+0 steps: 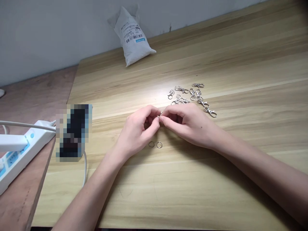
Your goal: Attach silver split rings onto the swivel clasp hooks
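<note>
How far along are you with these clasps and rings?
Looks done: two metal rings lie set apart on the wooden table, below the hands. In hand: the left hand and right hand pinch a small metal ring. Left: a loose heap of swivel clasps beyond the right hand.

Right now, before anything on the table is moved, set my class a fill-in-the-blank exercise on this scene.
The left hand and right hand pinch one small metal ____ between them.
Just below the hands, ____ loose split rings lie on the wooden table.
A white plastic bag leaning against the wall carries a printed ____ label.
Swivel clasps lie in a loose pile, while the white power strip sits off to the ____ of the hands.

ring; two; barcode; left
</note>
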{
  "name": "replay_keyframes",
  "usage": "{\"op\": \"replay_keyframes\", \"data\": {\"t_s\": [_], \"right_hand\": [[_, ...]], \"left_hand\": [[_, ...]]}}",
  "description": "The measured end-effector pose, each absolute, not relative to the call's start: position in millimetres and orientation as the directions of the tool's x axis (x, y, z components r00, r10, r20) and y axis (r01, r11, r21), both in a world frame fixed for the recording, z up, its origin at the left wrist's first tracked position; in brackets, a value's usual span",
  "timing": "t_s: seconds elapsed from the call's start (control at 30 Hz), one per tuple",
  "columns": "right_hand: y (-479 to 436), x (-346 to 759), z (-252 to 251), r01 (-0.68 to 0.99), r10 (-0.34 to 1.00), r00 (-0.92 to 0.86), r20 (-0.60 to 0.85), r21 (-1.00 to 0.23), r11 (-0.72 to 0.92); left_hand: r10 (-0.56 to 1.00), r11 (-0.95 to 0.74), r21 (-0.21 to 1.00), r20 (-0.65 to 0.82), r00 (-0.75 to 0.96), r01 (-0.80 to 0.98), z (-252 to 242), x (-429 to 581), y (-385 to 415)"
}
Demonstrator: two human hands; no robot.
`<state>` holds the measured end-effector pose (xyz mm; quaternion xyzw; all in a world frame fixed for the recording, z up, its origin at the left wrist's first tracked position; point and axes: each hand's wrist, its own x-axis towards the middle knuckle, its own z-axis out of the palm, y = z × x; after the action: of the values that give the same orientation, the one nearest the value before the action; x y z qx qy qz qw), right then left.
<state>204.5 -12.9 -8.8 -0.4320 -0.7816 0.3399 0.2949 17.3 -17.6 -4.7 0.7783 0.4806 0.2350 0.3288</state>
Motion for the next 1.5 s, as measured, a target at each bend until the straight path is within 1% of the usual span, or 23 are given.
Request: {"op": "replay_keyframes", "data": {"t_s": [0.7, 1.1, 1.5], "right_hand": [[-13.3, 204.7, -8.9, 0.491, 0.873, -0.457, 0.173, -0.769, 0.41], [-13.1, 204.8, -7.8, 0.493, 0.871, -0.467, 0.155, -0.772, 0.401], [-13.4, 205.1, -8.2, 0.5, 0.868, -0.465, 0.172, -0.758, 0.418]], "left_hand": [[0.897, -0.343, 0.711, 0.055, 0.438, 0.614, -4.5, 17.8, -17.2], [0.898, -0.339, 0.711, 0.05, 0.437, 0.616, -2.3, 18.7, -18.0], [0.9, -0.331, 0.719, 0.046, 0.433, 0.611, -2.8, 19.3, -18.6]]}}
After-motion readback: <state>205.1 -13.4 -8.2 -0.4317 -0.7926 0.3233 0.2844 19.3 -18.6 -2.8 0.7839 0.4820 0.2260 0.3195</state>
